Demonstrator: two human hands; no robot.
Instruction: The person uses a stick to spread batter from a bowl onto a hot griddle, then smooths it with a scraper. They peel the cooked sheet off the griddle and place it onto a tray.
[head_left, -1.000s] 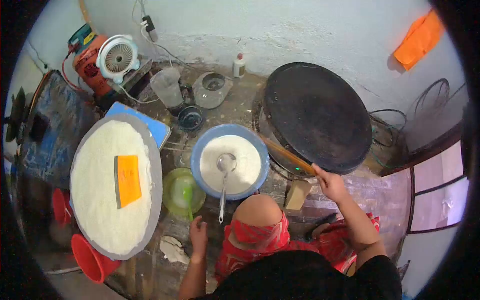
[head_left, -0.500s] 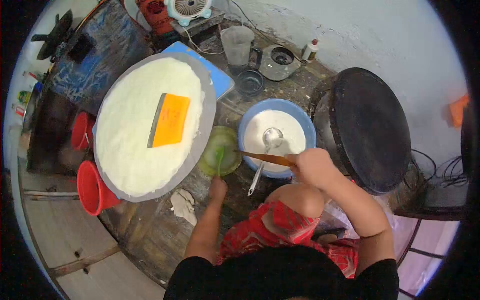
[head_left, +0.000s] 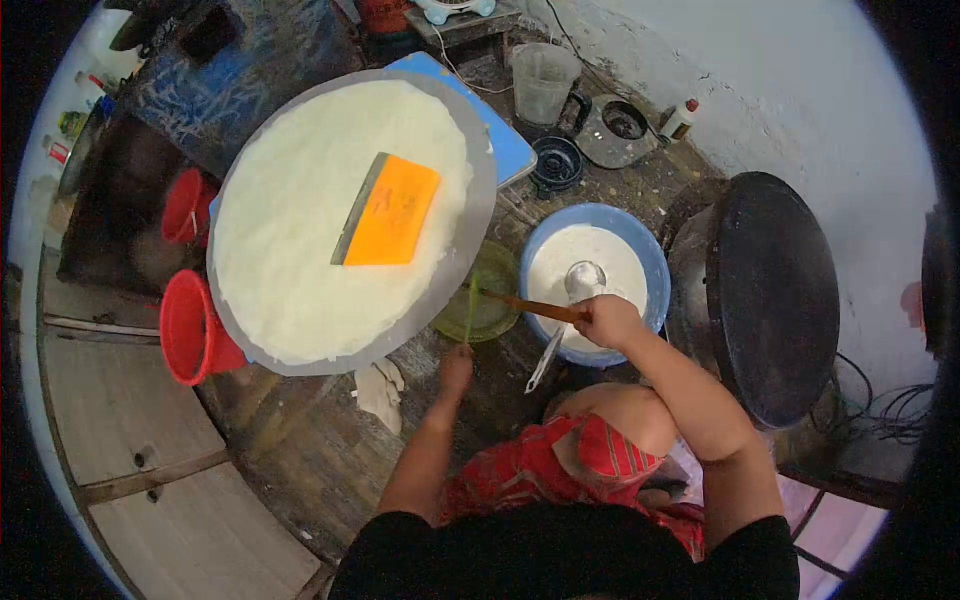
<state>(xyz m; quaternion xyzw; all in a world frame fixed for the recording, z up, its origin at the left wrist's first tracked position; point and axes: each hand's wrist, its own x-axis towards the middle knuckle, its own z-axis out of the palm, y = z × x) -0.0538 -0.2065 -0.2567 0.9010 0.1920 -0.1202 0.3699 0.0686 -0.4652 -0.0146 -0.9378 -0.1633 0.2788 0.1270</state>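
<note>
My left hand (head_left: 457,371) is closed on the handle of a slim green utensil (head_left: 471,312); its head is too blurred to name. The utensil reaches into a translucent yellow-green bowl (head_left: 447,325). In my right hand (head_left: 608,322) is a flat wooden stick (head_left: 540,307), its far end over the bowl and close to the green utensil. Beneath that hand stands a blue basin (head_left: 657,268) of white batter (head_left: 560,255). A metal ladle (head_left: 585,280) rests in it, its handle over the near rim.
A round grey board (head_left: 480,190) bears a pale spread layer (head_left: 300,230), with an orange scraper (head_left: 400,215) on top. Right of the basin is a large round black griddle (head_left: 780,300). A white cloth (head_left: 379,395), red buckets (head_left: 190,330) and a clear jug (head_left: 545,82) stand around.
The view has turned, so the scene sits differently in the frame. My right hand has brought the stick's tip from the bowl's right edge to over its middle, close to the green utensil.
</note>
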